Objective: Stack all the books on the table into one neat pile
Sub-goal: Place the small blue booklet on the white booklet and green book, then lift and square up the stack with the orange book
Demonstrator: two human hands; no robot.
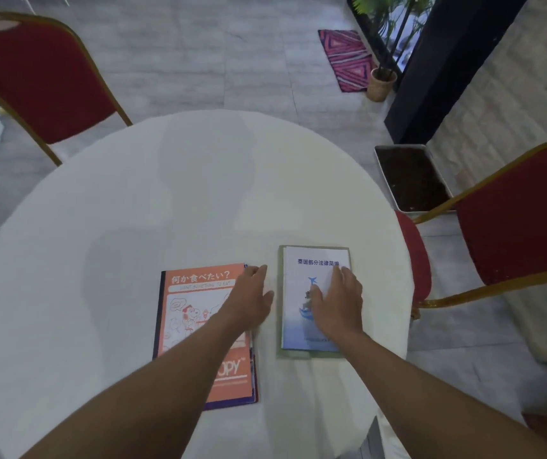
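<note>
Two small piles of books lie on the round white table (pixel 133 210). On the left, an orange book with a cartoon dog (pixel 189 313) tops a dark blue book whose edges show beneath it. On the right, a white and blue booklet (pixel 298 299) rests on a grey-green book (pixel 280 293). My left hand (pixel 249 299) lies flat on the orange book's right edge, fingers apart. My right hand (pixel 338 303) presses flat on the booklet, fingers spread.
A red chair with a gold frame (pixel 40 81) stands at the far left, another red chair (pixel 514 213) at the right, its seat touching the table rim. On the floor sit a tray of soil (pixel 411 180), a potted plant (pixel 381 84) and a pink rug (pixel 348 58).
</note>
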